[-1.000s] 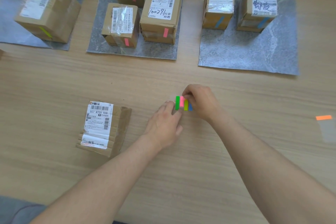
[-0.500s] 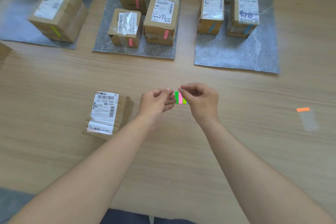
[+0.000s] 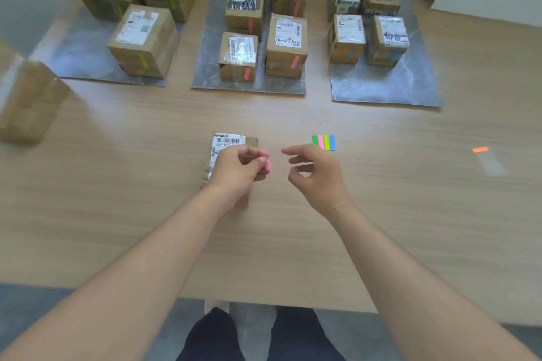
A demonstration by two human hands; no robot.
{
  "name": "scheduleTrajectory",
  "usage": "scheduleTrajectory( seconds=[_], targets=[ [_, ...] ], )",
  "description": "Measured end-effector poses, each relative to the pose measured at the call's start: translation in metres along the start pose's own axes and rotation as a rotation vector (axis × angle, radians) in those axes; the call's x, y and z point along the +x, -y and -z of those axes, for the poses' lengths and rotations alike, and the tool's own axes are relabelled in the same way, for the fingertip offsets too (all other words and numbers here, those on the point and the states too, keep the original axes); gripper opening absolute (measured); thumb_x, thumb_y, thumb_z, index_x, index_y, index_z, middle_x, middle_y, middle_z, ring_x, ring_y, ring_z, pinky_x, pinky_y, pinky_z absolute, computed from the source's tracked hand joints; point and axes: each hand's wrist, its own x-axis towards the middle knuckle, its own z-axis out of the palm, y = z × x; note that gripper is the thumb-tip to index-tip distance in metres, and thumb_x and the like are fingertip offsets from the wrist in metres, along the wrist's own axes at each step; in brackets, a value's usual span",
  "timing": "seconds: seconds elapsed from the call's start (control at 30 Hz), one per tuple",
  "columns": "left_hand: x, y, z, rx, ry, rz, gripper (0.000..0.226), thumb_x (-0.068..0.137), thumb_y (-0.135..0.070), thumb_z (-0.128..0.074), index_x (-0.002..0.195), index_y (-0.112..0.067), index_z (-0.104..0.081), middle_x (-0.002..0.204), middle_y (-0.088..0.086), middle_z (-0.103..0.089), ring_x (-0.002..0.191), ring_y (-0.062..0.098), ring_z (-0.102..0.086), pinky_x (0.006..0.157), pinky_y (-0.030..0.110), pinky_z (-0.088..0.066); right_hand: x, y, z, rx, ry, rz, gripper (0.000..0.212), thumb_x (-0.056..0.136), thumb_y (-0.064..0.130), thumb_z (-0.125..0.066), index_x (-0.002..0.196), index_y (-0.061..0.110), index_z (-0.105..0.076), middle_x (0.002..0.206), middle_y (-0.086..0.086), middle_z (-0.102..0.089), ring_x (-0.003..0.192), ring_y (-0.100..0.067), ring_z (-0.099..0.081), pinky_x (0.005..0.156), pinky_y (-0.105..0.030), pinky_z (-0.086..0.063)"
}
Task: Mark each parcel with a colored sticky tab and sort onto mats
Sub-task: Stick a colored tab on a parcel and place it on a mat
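Observation:
A small cardboard parcel (image 3: 230, 142) with a white label lies on the wooden table in front of me. My left hand (image 3: 240, 171) hovers over it and pinches a pink sticky tab (image 3: 266, 159) at its fingertips. My right hand (image 3: 315, 174) is beside it, fingers loosely curled and holding nothing. The pad of sticky tabs (image 3: 324, 142), green, pink, lime and blue, lies flat just beyond my right hand. Three grey mats sit at the back: the left mat (image 3: 79, 60) holds green-tabbed parcels, the middle mat (image 3: 206, 67) pink-tabbed ones, the right mat (image 3: 390, 88) blue-tabbed ones.
Another untabbed cardboard box (image 3: 28, 102) stands blurred at the far left edge. A clear strip with an orange tab (image 3: 481, 150) lies on the table to the right. The near table edge runs above my legs (image 3: 258, 334).
A pink tab has come off the pad and is now in my left hand, which moved left over the parcel. My right hand let go of the pad, which lies on the table.

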Motion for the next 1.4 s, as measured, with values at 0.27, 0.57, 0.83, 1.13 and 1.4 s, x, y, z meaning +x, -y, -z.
scheduleTrajectory(
  seconds=[0.27, 0.57, 0.83, 1.13, 1.4],
  targets=[
    [-0.022, 0.054, 0.078, 0.329, 0.020, -0.182, 0.004, 0.081, -0.024, -0.072, 0.083, -0.028, -0.072, 0.073, -0.003, -0.075, 0.080, 0.024, -0.072, 0.083, 0.045, -0.059, -0.048, 0.022, -0.075, -0.144, -0.041, -0.091, 0.060, 0.085, -0.014, -0.039, 0.127, 0.017, -0.069, 0.124, 0.009, -0.067, 0.104, -0.010, -0.067, 0.084, -0.011, -0.047],
    [-0.028, 0.095, 0.083, 0.364, 0.013, -0.240, 0.008, 0.081, -0.027, -0.078, 0.075, -0.024, -0.074, 0.068, -0.004, -0.073, 0.065, 0.023, -0.070, 0.069, 0.044, -0.059, -0.057, 0.001, -0.107, -0.388, 0.086, 0.080, 0.061, 0.079, -0.003, -0.047, 0.133, 0.017, -0.067, 0.144, 0.004, -0.059, 0.129, -0.020, -0.058, 0.100, -0.042, -0.052],
    [-0.022, 0.106, 0.067, 0.405, -0.067, -0.241, 0.006, 0.077, -0.019, -0.077, 0.073, -0.023, -0.076, 0.070, -0.008, -0.072, 0.067, 0.009, -0.067, 0.068, 0.032, -0.055, -0.064, -0.015, -0.106, -0.361, 0.002, 0.167, 0.041, 0.083, 0.024, -0.069, 0.123, 0.017, -0.074, 0.138, 0.003, -0.065, 0.120, -0.009, -0.064, 0.091, -0.033, -0.057],
    [-0.018, 0.118, 0.065, 0.386, -0.145, -0.203, 0.010, 0.080, -0.022, -0.077, 0.069, -0.022, -0.077, 0.067, -0.009, -0.073, 0.068, 0.007, -0.068, 0.071, 0.031, -0.056, -0.052, -0.027, -0.127, -0.435, -0.140, 0.231, 0.019, 0.084, 0.012, -0.080, 0.102, 0.007, -0.080, 0.122, -0.007, -0.073, 0.110, -0.024, -0.071, 0.084, -0.041, -0.061],
    [-0.017, 0.128, 0.085, 0.420, -0.282, -0.092, 0.006, 0.076, -0.023, -0.081, 0.081, -0.019, -0.080, 0.074, -0.007, -0.075, 0.072, 0.008, -0.069, 0.075, 0.027, -0.055, -0.048, -0.027, -0.132, -0.448, -0.221, 0.293, 0.026, 0.083, 0.036, -0.072, 0.092, 0.014, -0.079, 0.112, 0.000, -0.075, 0.100, -0.023, -0.074, 0.067, -0.039, -0.061]
  ],
)
